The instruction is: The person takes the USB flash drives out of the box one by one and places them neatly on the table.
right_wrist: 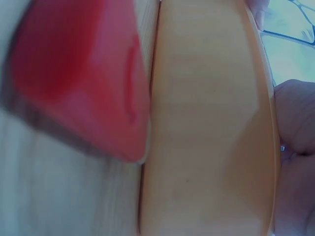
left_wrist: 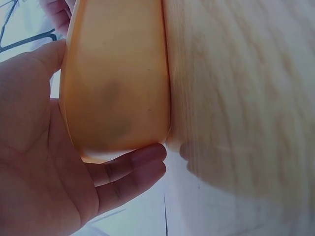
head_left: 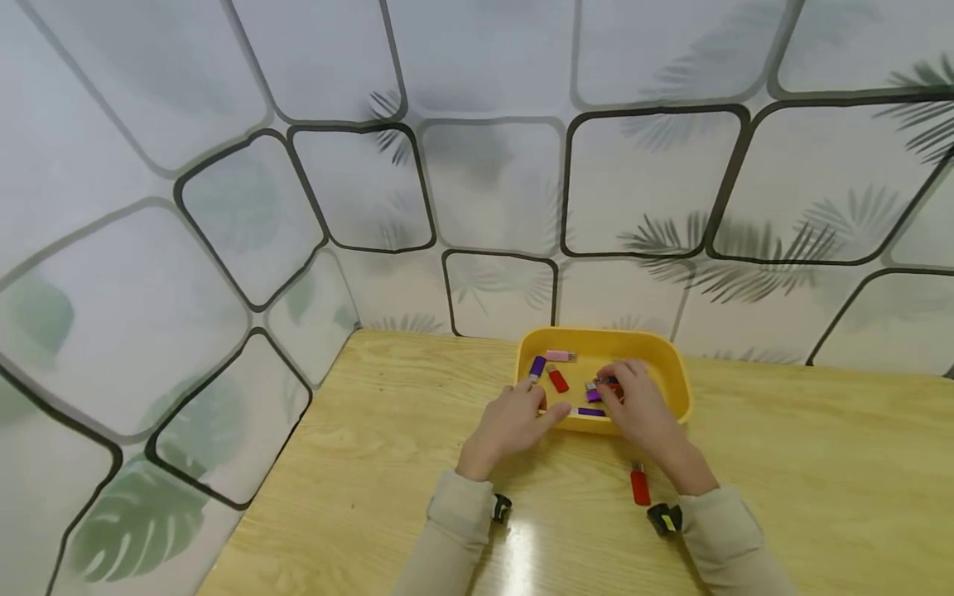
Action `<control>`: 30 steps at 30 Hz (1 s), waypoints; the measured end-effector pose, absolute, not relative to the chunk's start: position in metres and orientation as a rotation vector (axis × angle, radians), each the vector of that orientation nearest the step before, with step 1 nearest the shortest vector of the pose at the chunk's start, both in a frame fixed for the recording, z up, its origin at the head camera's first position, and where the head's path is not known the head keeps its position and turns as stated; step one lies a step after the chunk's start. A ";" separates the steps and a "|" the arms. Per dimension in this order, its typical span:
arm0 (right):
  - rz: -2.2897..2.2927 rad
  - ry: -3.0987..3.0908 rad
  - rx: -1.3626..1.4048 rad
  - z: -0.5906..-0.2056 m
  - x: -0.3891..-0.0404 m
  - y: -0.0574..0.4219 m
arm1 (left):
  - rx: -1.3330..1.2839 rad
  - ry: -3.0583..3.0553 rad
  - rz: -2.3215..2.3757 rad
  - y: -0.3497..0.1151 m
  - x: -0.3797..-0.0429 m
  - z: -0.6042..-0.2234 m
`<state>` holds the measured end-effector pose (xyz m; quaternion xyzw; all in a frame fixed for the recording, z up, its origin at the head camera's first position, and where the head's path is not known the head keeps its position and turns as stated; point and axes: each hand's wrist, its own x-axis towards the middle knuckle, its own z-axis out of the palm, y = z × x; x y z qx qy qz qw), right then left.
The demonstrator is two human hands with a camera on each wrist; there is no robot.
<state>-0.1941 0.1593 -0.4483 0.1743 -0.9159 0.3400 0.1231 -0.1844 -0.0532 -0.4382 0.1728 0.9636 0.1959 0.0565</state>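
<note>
A yellow tray (head_left: 676,372) with several USB flash drives in it stands on the table. My left hand (head_left: 513,420) holds its front left corner; in the left wrist view the thumb is at the rim and two fingers lie along the tray's outer end wall (left_wrist: 118,73). Inside the tray, my right hand (head_left: 643,411) pinches a small dark and red USB flash drive (head_left: 615,386), partly hidden by the fingers. Near it lies a purple drive (head_left: 593,396). A red drive (head_left: 557,380), a pink drive (head_left: 559,356) and another purple drive (head_left: 537,367) lie toward the left.
One red USB flash drive (head_left: 640,486) lies on the wooden table (head_left: 358,463) in front of the tray, under the right wrist. A patterned wall (head_left: 492,199) rises right behind the tray. Dark wrist devices (head_left: 663,520) sit under both forearms.
</note>
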 end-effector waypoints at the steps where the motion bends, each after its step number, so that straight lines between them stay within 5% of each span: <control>1: 0.998 -2.675 0.505 -0.448 -0.194 0.160 | 0.529 2.924 0.598 -0.053 -0.184 -0.438; 30: 1.027 -2.740 0.491 -0.447 -0.196 0.163 | 0.559 2.935 0.585 -0.052 -0.183 -0.438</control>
